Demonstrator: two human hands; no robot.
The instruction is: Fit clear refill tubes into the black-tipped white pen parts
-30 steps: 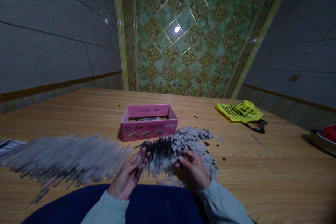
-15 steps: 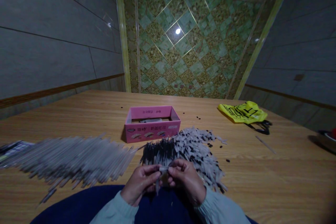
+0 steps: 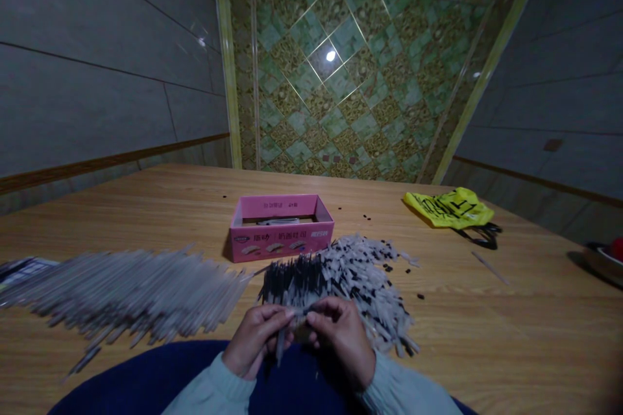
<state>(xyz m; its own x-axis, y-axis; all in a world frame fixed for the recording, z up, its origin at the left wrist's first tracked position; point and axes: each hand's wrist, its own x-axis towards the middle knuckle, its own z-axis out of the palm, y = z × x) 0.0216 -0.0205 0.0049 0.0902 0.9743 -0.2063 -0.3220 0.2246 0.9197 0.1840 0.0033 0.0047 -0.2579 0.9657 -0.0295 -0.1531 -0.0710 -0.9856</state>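
My left hand [image 3: 257, 338] and my right hand [image 3: 341, 334] meet at the near edge of the wooden table [image 3: 487, 324], fingertips pinched together. Between them they hold a thin grey pen tube [image 3: 281, 342] that points down toward my lap. Just beyond my fingers lies a row of dark-tipped refills [image 3: 296, 280]. Behind and to the right of my right hand sprawls a heap of small clear pieces with black caps [image 3: 374, 285]. Left of my left hand spreads a wide pile of grey pen tubes [image 3: 126, 295].
An open pink cardboard box [image 3: 281, 236] stands behind the piles. A yellow bag [image 3: 450, 206] with black handles lies at the back right. Loose black caps [image 3: 419, 296] dot the table. A dish with something red [image 3: 606, 256] sits at the right edge. Tiled walls surround the table.
My hands came together from apart. The left hand brought a tube from beside the grey pile toward the right hand, and both now pinch it near the table's edge.
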